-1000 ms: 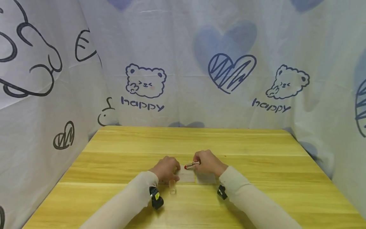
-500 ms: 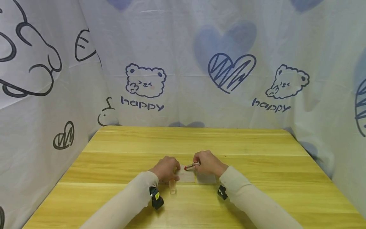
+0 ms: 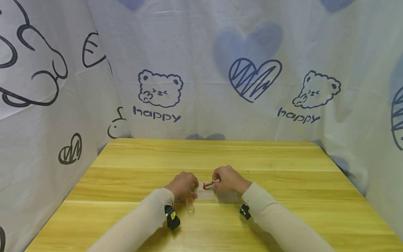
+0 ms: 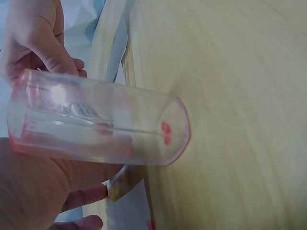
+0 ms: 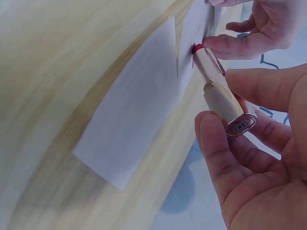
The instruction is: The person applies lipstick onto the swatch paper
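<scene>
My right hand pinches a lipstick between thumb and fingers. Its red tip meets a white paper slip, where a short red mark shows. My left hand rests at that slip's left side, its fingers loosely bent on the paper. Just in front of the left thumb stands a clear lipstick cap, smeared red inside; the left wrist view shows this cap large and near the lens. It appears apart from the left hand, though they overlap there.
Another white paper slip lies under and in front of the right hand. Part of a further paper slip shows by the left fingers, with a red spot at its edge. The wooden table ends at a printed curtain.
The lipstick tip has slid slightly toward the person, and the red mark under it looks longer. The left hand and the cap stay where they were.
</scene>
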`<action>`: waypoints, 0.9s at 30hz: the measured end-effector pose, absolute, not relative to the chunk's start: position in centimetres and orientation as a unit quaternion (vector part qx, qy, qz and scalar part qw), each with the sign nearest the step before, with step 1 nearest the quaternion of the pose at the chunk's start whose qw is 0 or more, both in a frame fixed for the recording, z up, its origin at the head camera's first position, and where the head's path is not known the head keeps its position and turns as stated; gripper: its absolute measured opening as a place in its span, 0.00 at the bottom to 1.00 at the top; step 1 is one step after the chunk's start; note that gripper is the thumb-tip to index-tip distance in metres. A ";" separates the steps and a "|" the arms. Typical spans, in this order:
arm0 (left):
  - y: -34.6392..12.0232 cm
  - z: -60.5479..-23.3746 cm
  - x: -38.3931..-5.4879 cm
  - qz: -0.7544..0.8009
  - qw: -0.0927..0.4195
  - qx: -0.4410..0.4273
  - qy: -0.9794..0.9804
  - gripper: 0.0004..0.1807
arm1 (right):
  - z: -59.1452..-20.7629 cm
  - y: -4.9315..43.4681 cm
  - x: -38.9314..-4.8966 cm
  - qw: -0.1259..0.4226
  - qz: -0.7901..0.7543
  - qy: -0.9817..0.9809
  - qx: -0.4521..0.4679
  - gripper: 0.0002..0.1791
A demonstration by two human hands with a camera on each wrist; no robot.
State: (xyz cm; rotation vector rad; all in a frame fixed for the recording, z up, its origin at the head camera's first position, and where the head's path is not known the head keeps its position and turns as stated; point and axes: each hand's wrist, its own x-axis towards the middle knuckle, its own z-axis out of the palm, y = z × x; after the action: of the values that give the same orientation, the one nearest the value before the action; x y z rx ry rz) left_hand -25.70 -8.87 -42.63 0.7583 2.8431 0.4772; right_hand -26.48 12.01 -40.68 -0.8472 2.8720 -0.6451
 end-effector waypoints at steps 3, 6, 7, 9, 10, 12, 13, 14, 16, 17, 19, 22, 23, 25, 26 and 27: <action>-8.8 -42.6 -25.7 0.160 0.081 0.252 0.951 0.18 | -40.5 12.0 -26.4 0.043 -0.207 0.938 -0.277 0.05; -8.8 -42.6 -25.7 0.158 0.081 0.251 0.951 0.18 | -40.4 12.0 -26.3 0.047 -0.204 0.938 -0.277 0.05; -8.8 -42.6 -25.8 0.158 0.080 0.251 0.952 0.18 | -40.4 12.0 -26.3 0.048 -0.203 0.938 -0.277 0.05; -8.8 -42.6 -25.8 0.157 0.080 0.252 0.952 0.18 | -40.3 12.0 -26.3 0.050 -0.202 0.938 -0.277 0.05; -8.8 -42.6 -25.8 0.156 0.080 0.252 0.952 0.18 | -40.3 12.0 -26.3 0.050 -0.201 0.938 -0.278 0.05; -8.8 -42.5 -25.8 0.157 0.079 0.252 0.952 0.18 | -40.2 12.0 -26.4 0.050 -0.198 0.938 -0.280 0.05; -8.8 -42.5 -25.8 0.157 0.079 0.253 0.951 0.18 | -40.2 12.0 -26.4 0.050 -0.197 0.938 -0.282 0.06; -8.8 -42.5 -25.8 0.158 0.079 0.253 0.951 0.18 | -40.2 12.0 -26.4 0.050 -0.195 0.938 -0.284 0.06; -8.9 -42.4 -25.8 0.161 0.079 0.254 0.951 0.18 | -40.2 12.1 -26.4 0.051 -0.194 0.937 -0.287 0.06; -8.9 -42.4 -25.8 0.162 0.080 0.254 0.950 0.18 | -40.2 12.1 -26.4 0.052 -0.193 0.936 -0.289 0.06; -8.9 -42.5 -25.8 0.164 0.080 0.254 0.950 0.18 | -40.1 12.1 -26.4 0.057 -0.195 0.934 -0.293 0.05; -8.9 -42.5 -25.8 0.164 0.080 0.252 0.950 0.18 | -40.0 12.1 -26.3 0.066 -0.201 0.930 -0.300 0.05; -8.9 -42.5 -25.8 0.164 0.080 0.251 0.951 0.18 | -39.9 12.1 -26.2 0.069 -0.202 0.929 -0.301 0.05; -8.9 -42.5 -25.8 0.164 0.080 0.249 0.951 0.17 | -39.8 12.1 -26.2 0.074 -0.204 0.928 -0.304 0.04; -8.9 -42.5 -25.8 0.164 0.080 0.248 0.951 0.18 | -39.7 12.1 -26.1 0.077 -0.204 0.927 -0.305 0.04; -8.9 -42.5 -25.8 0.165 0.080 0.248 0.951 0.18 | -39.7 12.1 -26.1 0.079 -0.203 0.927 -0.306 0.04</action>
State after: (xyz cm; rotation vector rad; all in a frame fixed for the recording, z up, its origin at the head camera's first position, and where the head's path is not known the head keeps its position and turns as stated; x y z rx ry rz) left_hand -25.78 -8.85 -42.53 0.7420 2.8441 0.4945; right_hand -26.06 12.14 -39.68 -0.9163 2.7741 -0.6077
